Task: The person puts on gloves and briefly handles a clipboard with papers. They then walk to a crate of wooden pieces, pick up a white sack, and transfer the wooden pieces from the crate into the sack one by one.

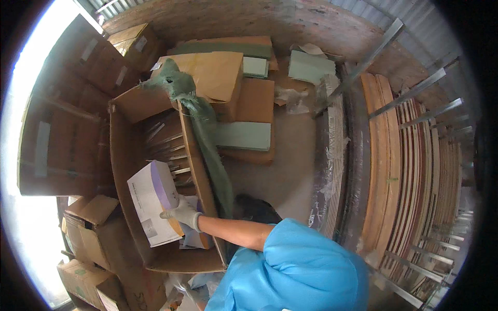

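Note:
My right hand (183, 213), in a pale work glove, reaches left across the open cardboard carton (127, 136). Its fingers close on the near right edge of a flat white box (150, 205) with a purple side. The box lies tilted inside the carton. Beneath the hand are a grey-blue piece and an orange edge, partly covered by the glove. Several thin, shiny clear-wrapped strips (174, 150) lie deeper in the carton. A torn green woven sheet (212, 150) hangs over the carton's right wall. My left hand is not in view.
Tall cardboard boxes (62, 119) stand at the left, with smaller worn cartons (96, 233) below them. Cartons with pale green boards (244, 136) are beyond the green sheet. Long wooden boards (381, 155) and metal bars (410, 88) line the right. Plastic wrap (293, 98) lies on the floor.

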A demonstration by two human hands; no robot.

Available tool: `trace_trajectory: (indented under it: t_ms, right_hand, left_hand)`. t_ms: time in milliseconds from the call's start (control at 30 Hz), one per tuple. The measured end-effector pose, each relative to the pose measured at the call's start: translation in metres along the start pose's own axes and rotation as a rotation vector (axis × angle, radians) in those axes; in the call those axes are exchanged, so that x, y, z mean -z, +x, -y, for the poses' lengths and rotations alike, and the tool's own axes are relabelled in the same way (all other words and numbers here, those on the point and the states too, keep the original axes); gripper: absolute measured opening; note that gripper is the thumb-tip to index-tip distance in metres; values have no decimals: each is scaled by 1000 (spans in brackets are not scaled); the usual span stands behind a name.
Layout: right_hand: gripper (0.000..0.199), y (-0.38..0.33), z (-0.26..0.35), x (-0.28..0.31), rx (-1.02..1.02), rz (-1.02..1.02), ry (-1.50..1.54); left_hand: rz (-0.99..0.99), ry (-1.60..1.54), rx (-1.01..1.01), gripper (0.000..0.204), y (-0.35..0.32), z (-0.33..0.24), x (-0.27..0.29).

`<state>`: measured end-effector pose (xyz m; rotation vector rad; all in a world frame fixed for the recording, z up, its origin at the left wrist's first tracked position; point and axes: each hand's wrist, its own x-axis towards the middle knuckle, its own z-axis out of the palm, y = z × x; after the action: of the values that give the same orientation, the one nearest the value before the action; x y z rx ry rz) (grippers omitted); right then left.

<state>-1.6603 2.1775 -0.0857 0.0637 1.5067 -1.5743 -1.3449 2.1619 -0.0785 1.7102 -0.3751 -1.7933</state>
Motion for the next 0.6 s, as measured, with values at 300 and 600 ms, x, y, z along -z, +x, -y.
trace_trajectory:
  t_ms: [300,600]
  right_hand:
    - [99,-6,2,13,-38,113,-4]
    - [106,0,2,7,-170,131,-102]
  left_hand:
    - [-42,-24,-51,64,-12,-3,-9]
    - [-35,3,-61,64,-6,-19,-46]
